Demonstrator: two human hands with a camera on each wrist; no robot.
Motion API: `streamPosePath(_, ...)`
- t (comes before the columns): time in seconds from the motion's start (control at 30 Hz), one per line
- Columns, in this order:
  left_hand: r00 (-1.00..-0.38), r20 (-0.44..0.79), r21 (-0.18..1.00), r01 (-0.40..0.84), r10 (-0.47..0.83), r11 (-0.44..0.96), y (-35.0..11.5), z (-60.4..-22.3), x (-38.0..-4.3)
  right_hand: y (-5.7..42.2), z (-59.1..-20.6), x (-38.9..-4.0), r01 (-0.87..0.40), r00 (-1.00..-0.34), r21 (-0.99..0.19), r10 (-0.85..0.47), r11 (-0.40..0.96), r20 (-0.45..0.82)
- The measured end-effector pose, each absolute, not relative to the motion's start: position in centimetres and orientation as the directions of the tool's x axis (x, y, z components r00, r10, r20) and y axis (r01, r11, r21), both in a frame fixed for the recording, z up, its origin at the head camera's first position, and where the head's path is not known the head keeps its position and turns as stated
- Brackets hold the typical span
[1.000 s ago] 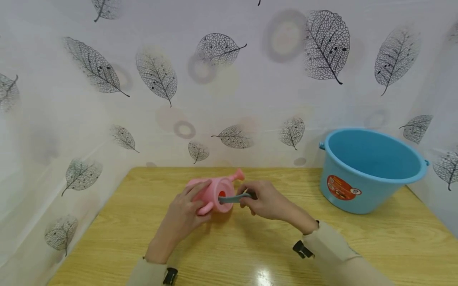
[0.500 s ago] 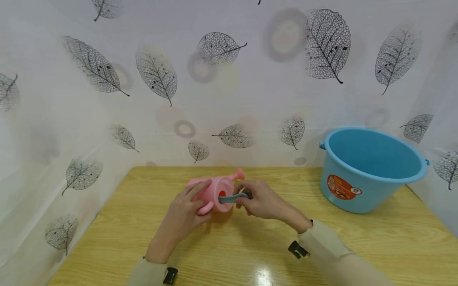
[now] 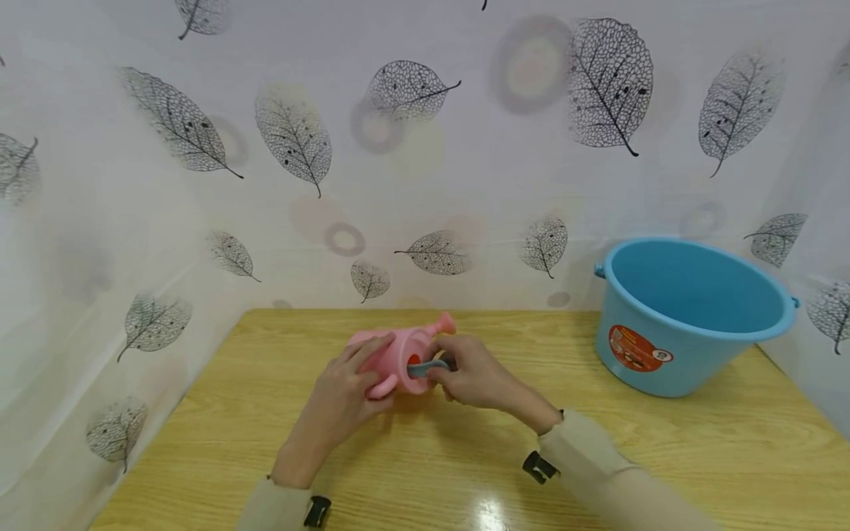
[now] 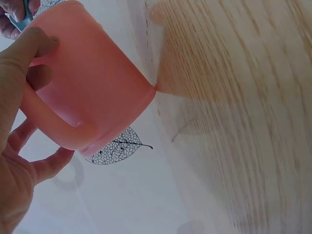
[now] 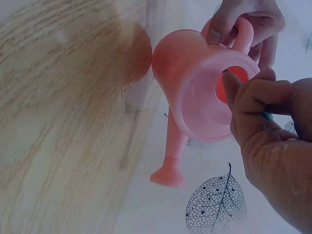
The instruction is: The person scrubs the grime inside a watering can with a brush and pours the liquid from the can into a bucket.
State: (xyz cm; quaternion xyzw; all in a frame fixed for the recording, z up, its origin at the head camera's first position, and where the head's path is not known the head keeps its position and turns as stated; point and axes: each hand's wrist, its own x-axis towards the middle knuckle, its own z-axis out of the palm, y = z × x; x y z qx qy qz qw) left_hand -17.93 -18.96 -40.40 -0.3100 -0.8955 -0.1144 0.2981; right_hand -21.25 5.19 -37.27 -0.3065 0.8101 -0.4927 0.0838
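My left hand (image 3: 341,394) grips the handle side of a pink toy watering can (image 4: 92,73). The can is tipped on its side, its round opening facing right and its spout pointing to the back right. In the left wrist view, its lower edge meets or nearly meets the table. My right hand (image 3: 474,372) pinches a slim, curved grey-blue handle (image 3: 427,367) that runs into the opening. The far end of that handle is hidden inside the can, so its kind does not show. In the right wrist view, my fingers cover most of it.
A large light-blue bucket (image 3: 654,376) with a red label stands at the right on the wood-grain table (image 3: 531,472). Behind the table hangs a white leaf-print sheet (image 3: 465,184), which also covers the left and right sides.
My right hand has moved left, closer to the can's opening. Less of the grey-blue handle shows outside. My left hand and the can stay nearly in place.
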Motion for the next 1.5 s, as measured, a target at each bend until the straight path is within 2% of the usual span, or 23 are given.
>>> streamPosePath(0.33,-0.627,0.61,0.021,0.624,0.484,0.781,-19.0,-40.6,-17.9,4.8,-37.9,-21.4,-0.365,-0.817,-0.877,-0.559,0.313,0.141)
streamPosePath(0.67,-0.636,0.603,0.03,0.621,0.481,0.783,-19.0,-40.5,-17.9,5.4,-37.8,-21.5,-0.254,-0.843,-0.92,-0.534,0.297,0.06)
streamPosePath(0.9,-0.644,0.6,0.04,0.616,0.474,0.787,-19.1,-40.5,-17.8,5.9,-37.5,-21.3,-0.169,-0.843,-0.958,-0.537,0.233,0.018)
streamPosePath(1.2,-0.64,0.603,0.037,0.618,0.476,0.785,-19.3,-40.6,-17.9,7.1,-37.2,-21.1,-0.091,-0.844,-0.97,-0.535,0.224,-0.044)
streamPosePath(1.5,-0.627,0.614,0.043,0.632,0.479,0.773,-19.3,-40.4,-18.0,8.2,-37.0,-21.1,-0.076,-0.845,-0.972,-0.531,0.221,-0.055)
